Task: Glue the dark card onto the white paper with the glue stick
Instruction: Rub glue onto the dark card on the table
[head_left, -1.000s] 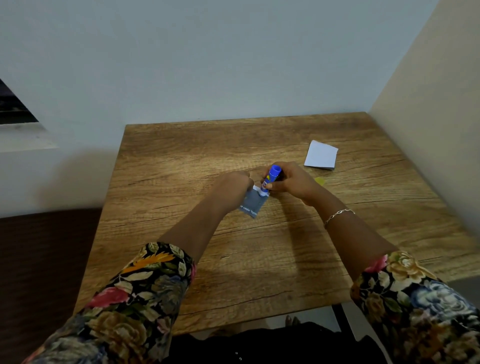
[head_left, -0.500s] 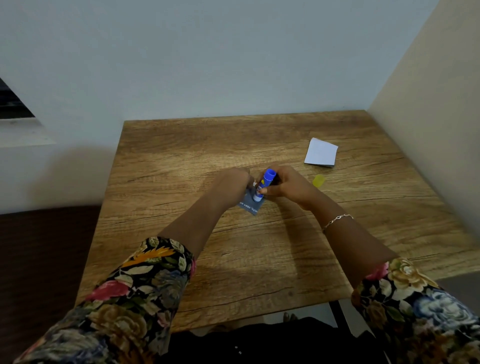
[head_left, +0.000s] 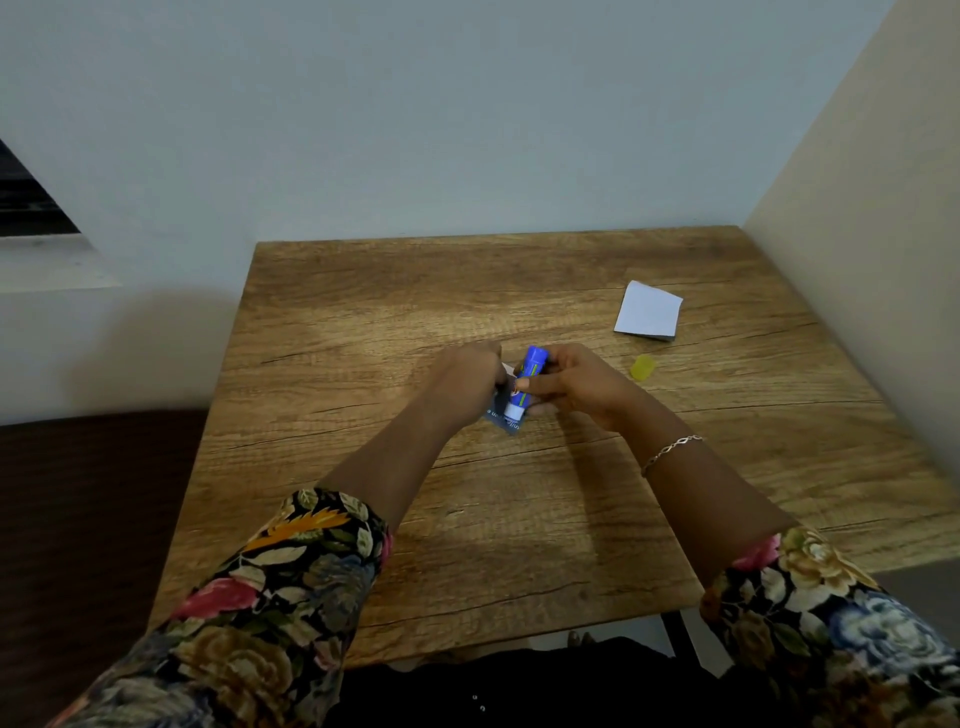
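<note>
My left hand (head_left: 467, 382) pins a small dark grey-blue card (head_left: 503, 420) to the wooden table (head_left: 363, 322); most of the card is hidden under the hand. My right hand (head_left: 582, 387) grips a blue glue stick (head_left: 525, 382), uncapped, tilted with its white tip down on the card. The white paper (head_left: 648, 310) lies flat at the back right of the table, apart from both hands.
The glue stick's yellow cap (head_left: 642, 368) lies on the table just right of my right hand. Walls close off the table at the back and the right. The table's front edge is near my sleeves.
The glue stick's tip has slid down along the card toward me. My left hand has stayed on the card.
</note>
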